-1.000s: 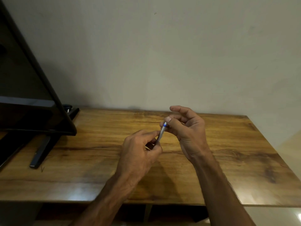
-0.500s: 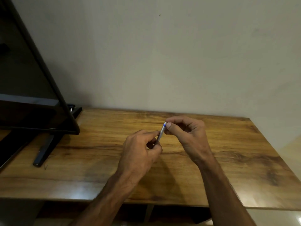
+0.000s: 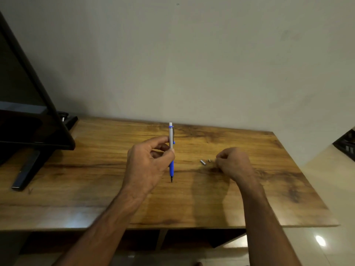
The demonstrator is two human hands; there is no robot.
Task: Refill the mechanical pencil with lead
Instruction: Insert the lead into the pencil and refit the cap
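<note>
Mechanical pencil (image 3: 170, 138) upright, tip down over mid tabletop (image 3: 96, 169), pinched mid-barrel by left hand (image 3: 148, 164), right hand (image 3: 233, 162) resting curled nearer the right edge just beside two small metal pieces (image 3: 203, 162), I can't tell if it holds anything.

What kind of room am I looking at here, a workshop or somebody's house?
Most likely a room in a home, perhaps a living room or study. A black flat screen on a foot stand sits on a wooden table against a plain wall, and the floor is glossy tile.
</note>
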